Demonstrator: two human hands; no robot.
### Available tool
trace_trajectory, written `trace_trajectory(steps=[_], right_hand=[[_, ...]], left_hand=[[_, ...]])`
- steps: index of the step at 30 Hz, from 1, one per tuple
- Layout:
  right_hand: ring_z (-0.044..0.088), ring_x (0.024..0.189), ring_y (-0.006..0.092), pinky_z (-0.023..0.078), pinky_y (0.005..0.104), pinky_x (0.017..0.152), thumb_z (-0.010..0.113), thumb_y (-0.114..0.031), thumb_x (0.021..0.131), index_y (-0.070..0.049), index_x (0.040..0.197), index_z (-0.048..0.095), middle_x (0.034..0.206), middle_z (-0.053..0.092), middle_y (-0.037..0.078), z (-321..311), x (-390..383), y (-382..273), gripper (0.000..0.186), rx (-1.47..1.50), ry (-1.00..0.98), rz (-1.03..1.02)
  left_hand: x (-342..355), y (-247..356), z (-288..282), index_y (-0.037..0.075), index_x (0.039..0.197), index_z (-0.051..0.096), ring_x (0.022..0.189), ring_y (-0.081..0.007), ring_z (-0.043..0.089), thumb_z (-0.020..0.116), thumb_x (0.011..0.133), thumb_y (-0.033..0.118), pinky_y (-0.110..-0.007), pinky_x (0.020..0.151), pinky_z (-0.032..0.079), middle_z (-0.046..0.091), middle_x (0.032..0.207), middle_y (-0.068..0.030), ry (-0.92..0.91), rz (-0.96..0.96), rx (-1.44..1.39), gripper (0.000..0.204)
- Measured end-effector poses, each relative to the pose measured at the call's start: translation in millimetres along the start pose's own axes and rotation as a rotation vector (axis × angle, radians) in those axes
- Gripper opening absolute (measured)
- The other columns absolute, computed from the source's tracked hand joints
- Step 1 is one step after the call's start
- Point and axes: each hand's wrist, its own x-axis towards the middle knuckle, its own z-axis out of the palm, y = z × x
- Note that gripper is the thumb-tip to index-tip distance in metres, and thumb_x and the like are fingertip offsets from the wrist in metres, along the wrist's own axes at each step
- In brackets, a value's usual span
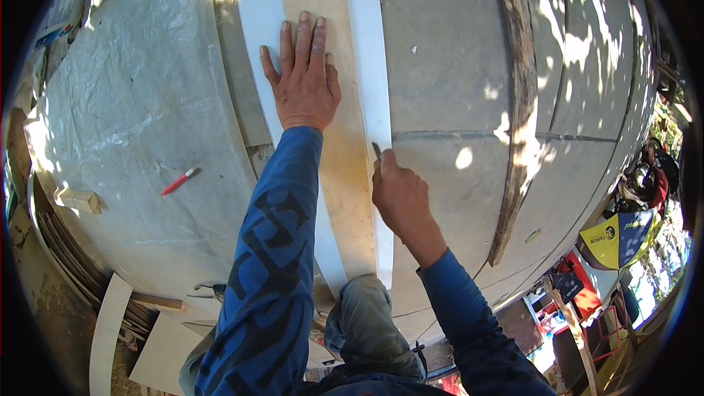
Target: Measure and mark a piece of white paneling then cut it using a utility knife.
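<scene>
My left hand lies flat with its fingers spread over a long plywood strip and the white panel beneath it. The panel shows as a white band on both sides of the strip. At the panel's right edge, my right hand is closed round a small cutting tool. Only the tool's dark, narrow tip sticks out above the fingers; its handle is hidden in my fist. The near end of the strip and panel meets my knee.
Clear plastic sheeting covers the floor at left, with a red pen and a small wood block on it. A weathered wooden plank lies on the concrete at right. White offcuts are at lower left, and a yellow-and-dark umbrella is at far right.
</scene>
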Motion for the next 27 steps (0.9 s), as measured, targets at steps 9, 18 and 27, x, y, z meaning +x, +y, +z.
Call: trace_trajectory(steps=[9, 18, 27], right_hand=[[0.068, 0.088, 0.0421, 0.054, 0.0521, 0.078, 0.046, -0.028, 0.094, 0.001, 0.102, 0.058, 0.091, 0.069, 0.026, -151, 244, -88, 0.032, 0.171, 0.469, -0.202], [0.067, 0.093, 0.044, 0.056, 0.046, 0.08, 0.043, -0.018, 0.09, 0.012, 0.099, 0.063, 0.097, 0.066, 0.033, -151, 317, -105, 0.037, 0.012, 0.522, -0.432], [0.069, 0.092, 0.0352, 0.055, 0.0427, 0.083, 0.049, -0.025, 0.09, 0.004, 0.1, 0.062, 0.094, 0.07, 0.024, -87, 203, -68, 0.034, 0.106, 0.42, -0.306]], left_hand=[[9, 16, -9, 0.023, 0.152, 0.035, 0.149, -0.0251, 0.021, 0.04, 0.098, 0.023, -0.051, 0.122, 0.003, 0.029, 0.16, 0.0003, -0.044, -0.015, -0.013, 0.055], [2, 9, -1, 0.025, 0.153, 0.033, 0.15, -0.0239, 0.019, 0.041, 0.098, 0.024, -0.052, 0.122, 0.002, 0.027, 0.161, 0.0023, -0.062, -0.02, -0.005, 0.055], [3, 4, 16, 0.027, 0.152, 0.035, 0.15, -0.0262, 0.02, 0.044, 0.096, 0.026, -0.057, 0.119, 0.003, 0.028, 0.161, 0.0022, 0.055, 0.041, -0.034, 0.056]])
